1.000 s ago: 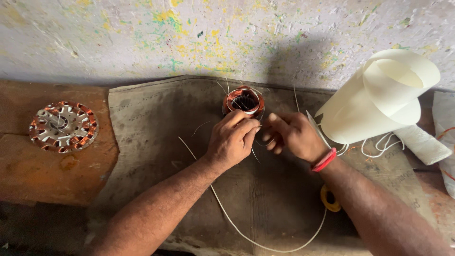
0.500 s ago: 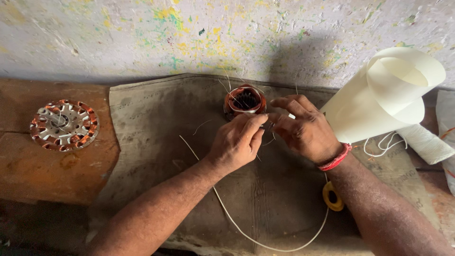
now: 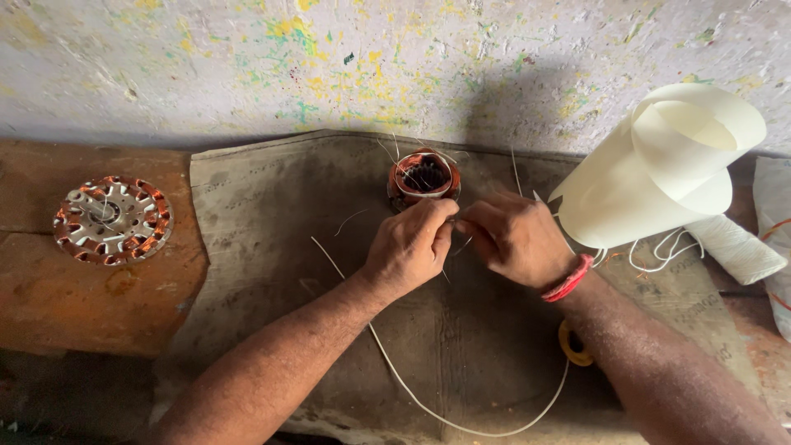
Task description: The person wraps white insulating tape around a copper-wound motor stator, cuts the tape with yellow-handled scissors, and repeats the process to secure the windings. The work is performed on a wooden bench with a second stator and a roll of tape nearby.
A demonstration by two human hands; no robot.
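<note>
Two hands worked at one copper-wound stator (image 3: 423, 176) standing on the grey cloth (image 3: 272, 222) by the wall. The left hand (image 3: 409, 247) and right hand (image 3: 519, 239) met just below it, fingers pinched shut on thin wire (image 3: 458, 221). One second stator (image 3: 113, 219) lay well apart; one paper roll (image 3: 659, 169) stood right.
</note>
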